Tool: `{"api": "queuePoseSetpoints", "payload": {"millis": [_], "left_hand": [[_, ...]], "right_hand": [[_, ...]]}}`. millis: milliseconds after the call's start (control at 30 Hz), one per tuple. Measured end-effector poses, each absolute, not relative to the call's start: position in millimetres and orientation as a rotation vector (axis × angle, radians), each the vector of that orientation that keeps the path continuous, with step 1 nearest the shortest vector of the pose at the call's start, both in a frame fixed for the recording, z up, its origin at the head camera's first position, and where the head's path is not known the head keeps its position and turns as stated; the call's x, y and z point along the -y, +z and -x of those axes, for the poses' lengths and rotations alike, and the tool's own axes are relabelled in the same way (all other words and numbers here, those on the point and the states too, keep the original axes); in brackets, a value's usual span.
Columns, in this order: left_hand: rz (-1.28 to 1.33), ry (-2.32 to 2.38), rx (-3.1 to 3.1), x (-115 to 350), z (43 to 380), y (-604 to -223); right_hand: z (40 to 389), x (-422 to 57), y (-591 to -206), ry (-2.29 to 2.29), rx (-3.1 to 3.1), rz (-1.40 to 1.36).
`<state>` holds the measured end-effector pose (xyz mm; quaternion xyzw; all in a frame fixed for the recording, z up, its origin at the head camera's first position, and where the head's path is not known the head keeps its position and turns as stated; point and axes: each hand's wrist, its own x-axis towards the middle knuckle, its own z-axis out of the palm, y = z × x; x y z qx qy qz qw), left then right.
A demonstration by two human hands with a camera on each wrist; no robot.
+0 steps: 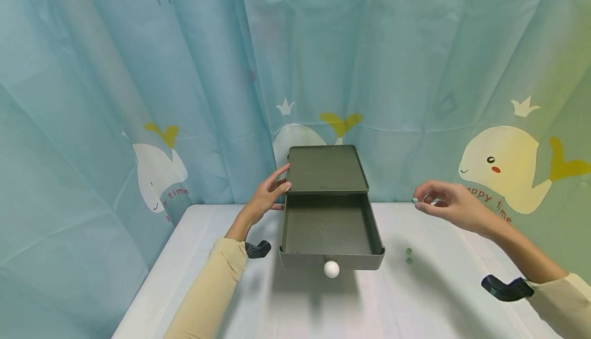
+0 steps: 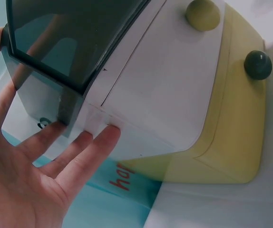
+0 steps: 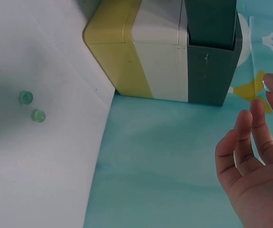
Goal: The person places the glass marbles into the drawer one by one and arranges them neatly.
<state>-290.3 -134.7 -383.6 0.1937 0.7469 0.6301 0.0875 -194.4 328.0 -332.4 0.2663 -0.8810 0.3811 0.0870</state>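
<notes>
A small drawer cabinet with a dark green top tier (image 1: 328,170) stands on the table, its green drawer (image 1: 330,262) pulled out toward me. My left hand (image 1: 269,193) rests against the cabinet's left side, fingers spread and fairly straight. In the left wrist view, fingertips of the left hand (image 2: 36,175) touch the green and white tiers. To the right of the cabinet, raised above the table, my right hand (image 1: 450,205) pinches a small pale-green glass marble (image 1: 414,200) between thumb and index finger. Only a sliver of that marble (image 3: 266,86) shows in the right wrist view.
Two green glass marbles (image 3: 26,98) lie on the white table (image 1: 434,298), right of the drawer. Beneath the green tier are a white tier (image 2: 165,80) and a yellow tier (image 2: 241,109), both with drawers pushed in. A printed curtain (image 1: 323,46) hangs behind the table.
</notes>
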Motion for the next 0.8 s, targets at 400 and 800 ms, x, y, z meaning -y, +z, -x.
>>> {"api": "queuePoseSetpoints", "payload": {"millis": [400, 800], "left_hand": [[-0.563, 1.873, -2.239, 135, 289, -383], [-0.563, 1.884, -2.218, 134, 291, -385]], "right_hand": [[196, -328, -333, 1.118, 2.63, -0.803], [199, -326, -319, 1.118, 2.672, -0.828]]}}
